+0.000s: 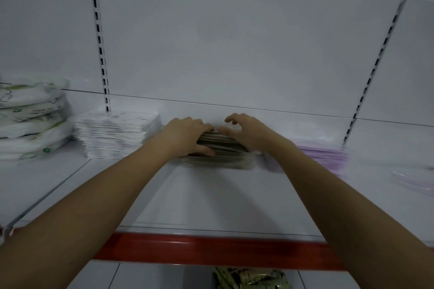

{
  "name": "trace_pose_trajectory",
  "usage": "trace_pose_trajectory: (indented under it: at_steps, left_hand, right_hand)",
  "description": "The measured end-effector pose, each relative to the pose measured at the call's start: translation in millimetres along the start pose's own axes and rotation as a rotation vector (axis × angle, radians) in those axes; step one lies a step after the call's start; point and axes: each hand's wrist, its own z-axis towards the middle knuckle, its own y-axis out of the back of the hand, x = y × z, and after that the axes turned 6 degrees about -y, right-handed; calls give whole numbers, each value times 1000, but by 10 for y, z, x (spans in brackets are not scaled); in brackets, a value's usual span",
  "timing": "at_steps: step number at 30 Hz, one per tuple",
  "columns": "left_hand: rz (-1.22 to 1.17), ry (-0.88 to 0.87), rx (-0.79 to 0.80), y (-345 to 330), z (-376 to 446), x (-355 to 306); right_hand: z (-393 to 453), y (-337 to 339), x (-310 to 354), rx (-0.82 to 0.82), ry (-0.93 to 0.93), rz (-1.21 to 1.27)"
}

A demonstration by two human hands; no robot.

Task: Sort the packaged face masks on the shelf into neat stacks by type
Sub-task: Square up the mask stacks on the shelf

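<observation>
Centre of frame, on the white shelf [211, 199]: stack of olive-green mask packets [220, 152]. Left hand [185, 136] spread flat, pressing its top and near edge; right hand [246, 131] half-curled on its far right corner, gripping nothing. Probably light, slippery film sleeves, prone to sliding; best squared by both short sides.

Two bare forearms in view, no sleeves visible up to the frame edge. Left hand [185, 135] and right hand [246, 130]: no gloves, rings, watch or bands seen. Nails short, unpainted as far as the blur allows. No markings.
</observation>
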Motion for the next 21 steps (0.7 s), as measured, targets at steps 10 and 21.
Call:
trace_pose_trajectory:
  at_steps: [10, 21]
  left_hand:
    - [-6, -5, -113, 77, 7, -73]
    - [-6, 105, -139, -7, -142, -242]
  right_hand:
    - [-169, -135, -116, 12, 63, -422]
    - [-436, -309, -42, -239, 223, -443]
